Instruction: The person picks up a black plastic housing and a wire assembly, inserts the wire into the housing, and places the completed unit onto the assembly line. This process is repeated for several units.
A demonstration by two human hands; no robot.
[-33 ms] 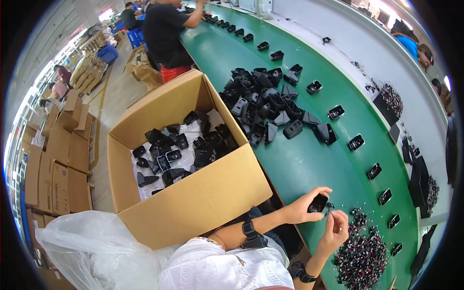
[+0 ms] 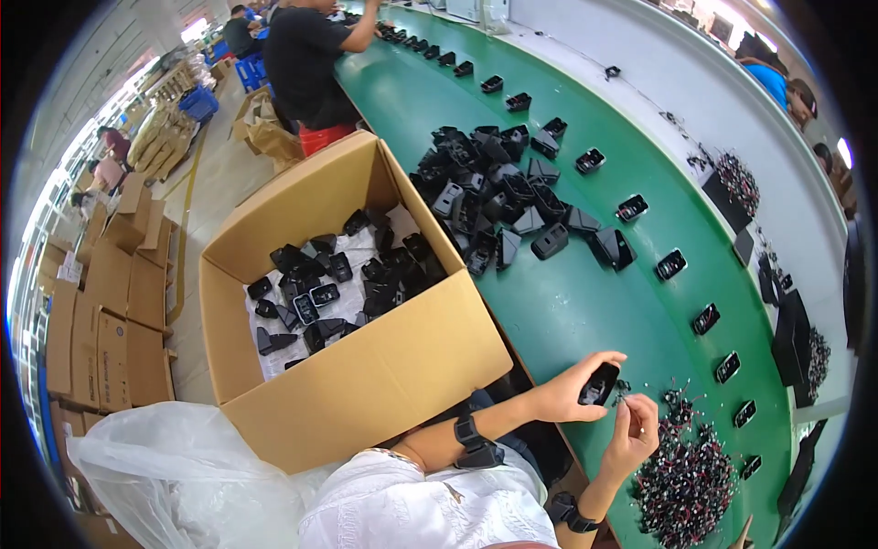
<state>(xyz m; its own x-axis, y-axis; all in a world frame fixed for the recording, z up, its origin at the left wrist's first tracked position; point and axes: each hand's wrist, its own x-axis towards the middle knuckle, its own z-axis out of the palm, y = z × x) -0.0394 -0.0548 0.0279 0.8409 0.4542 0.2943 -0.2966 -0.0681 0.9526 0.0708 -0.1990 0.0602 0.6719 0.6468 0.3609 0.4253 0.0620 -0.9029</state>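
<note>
A hollow black plastic housing (image 2: 599, 384) is gripped between the thumb and fingers of my left hand (image 2: 565, 392), with its open side partly facing up. My right hand (image 2: 635, 432) is close beside it, thumb and fingertips pinched on a small dark wired part (image 2: 622, 390). That part is too small to make out fully. Right below lies a heap of small wired components (image 2: 686, 480) in black, red and white on the green table (image 2: 567, 311). Farther off, a pile of similar black housings (image 2: 512, 197) covers part of the table.
An open cardboard box (image 2: 366, 384) with black housings inside stands at my left, by a clear plastic bag (image 2: 183, 476). Spaced housings (image 2: 671, 265) run in a row along the table's right side. A person in black (image 2: 311, 64) works at the far end.
The housing in my left hand has tilted, showing more of its inside. My right hand keeps its pinch and has barely moved. The whole view has shifted slightly.
</note>
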